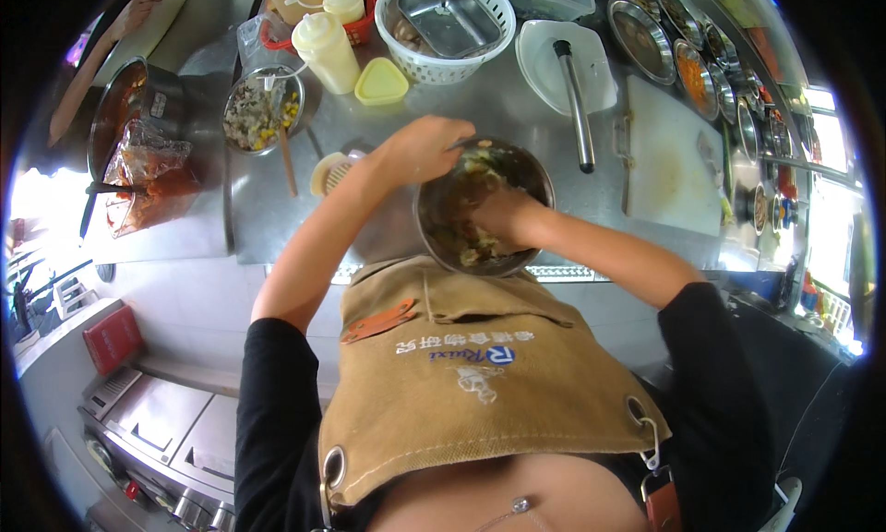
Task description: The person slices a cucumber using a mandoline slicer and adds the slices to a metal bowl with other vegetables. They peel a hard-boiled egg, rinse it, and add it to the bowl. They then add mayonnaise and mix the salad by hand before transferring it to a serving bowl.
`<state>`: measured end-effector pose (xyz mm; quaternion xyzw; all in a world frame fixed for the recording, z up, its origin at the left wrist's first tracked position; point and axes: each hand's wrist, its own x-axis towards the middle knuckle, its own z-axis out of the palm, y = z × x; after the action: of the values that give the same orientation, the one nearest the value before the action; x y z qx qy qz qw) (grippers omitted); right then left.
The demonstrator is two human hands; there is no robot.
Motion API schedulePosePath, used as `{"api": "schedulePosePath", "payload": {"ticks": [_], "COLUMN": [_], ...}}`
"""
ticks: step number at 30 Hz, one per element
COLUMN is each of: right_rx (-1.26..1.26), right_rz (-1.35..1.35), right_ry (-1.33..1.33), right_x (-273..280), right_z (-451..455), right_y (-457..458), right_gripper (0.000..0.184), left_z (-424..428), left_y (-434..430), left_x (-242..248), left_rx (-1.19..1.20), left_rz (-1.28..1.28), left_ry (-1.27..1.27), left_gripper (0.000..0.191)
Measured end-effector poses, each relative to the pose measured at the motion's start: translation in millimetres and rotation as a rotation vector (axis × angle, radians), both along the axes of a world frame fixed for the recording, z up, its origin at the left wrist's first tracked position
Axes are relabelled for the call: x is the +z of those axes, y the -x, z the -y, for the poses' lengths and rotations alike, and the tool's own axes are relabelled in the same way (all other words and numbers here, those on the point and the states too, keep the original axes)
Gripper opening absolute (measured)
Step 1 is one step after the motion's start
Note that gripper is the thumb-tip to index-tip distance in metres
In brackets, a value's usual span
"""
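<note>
A deep stainless-steel bowl [531,172] stands at the counter's near edge, close against the tan canvas apron [457,393]. My left hand [430,148] grips its far left rim. Inside, my right hand [505,217] reaches down into a wet, pale and green food mixture [477,164], blurred as if in motion. Its fingertips are hidden, so I cannot tell whether they close on anything. Just left of my left forearm, a small cream-coloured ridged item [331,174] lies on the steel counter [387,220].
Beyond the bowl are a white squeeze bottle [325,53], a yellow-green dish [381,82], a white basket [443,68] and a white tray [540,61] with a metal muddler [573,106]. A mixed-food bowl [257,113] sits left; a cutting board [671,158] right. Another person's hand [135,13] shows upper left.
</note>
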<state>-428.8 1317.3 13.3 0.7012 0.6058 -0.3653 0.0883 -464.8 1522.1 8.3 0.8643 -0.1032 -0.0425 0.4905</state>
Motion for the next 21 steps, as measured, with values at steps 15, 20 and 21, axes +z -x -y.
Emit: {"api": "schedulePosePath", "payload": {"ticks": [15, 20, 21], "right_rx": [-0.267, -0.572, -0.592], "right_rz": [0.039, -0.668, -0.636], "right_ry": [-0.287, -0.383, -0.311], "right_x": [-61, -54, -52], "right_z": [-27, -34, -37], "right_y": [2, -17, -18], "right_gripper": [0.019, 0.026, 0.027], "left_z": [7, 6, 6], "left_y": [-3, -3, -4], "left_x": [-1, -7, -7], "left_rx": [0.046, 0.043, 0.028], "left_rz": [-0.006, 0.111, 0.102], "left_ry": [-0.055, -0.071, -0.081], "left_gripper": [0.026, 0.021, 0.021]}}
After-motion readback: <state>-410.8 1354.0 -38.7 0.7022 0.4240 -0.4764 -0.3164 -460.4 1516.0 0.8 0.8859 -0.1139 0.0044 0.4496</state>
